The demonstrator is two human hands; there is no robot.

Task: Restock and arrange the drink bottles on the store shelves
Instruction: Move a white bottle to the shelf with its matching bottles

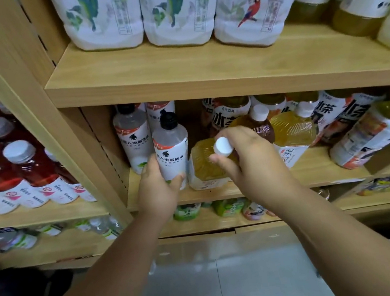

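Three big white jugs [175,12] fill the upper shelf [228,68]. On the middle shelf [317,173], leaning tea bottles crowd the right side, with a brown bottle [260,127] just behind the right hand [251,162]. That hand's fingers curl round the neck of one yellow bottle [204,169] at the front edge. Just to its left, the left hand [157,189] grips the foremost of three black-capped bottles [172,151] between thumb and fingers.
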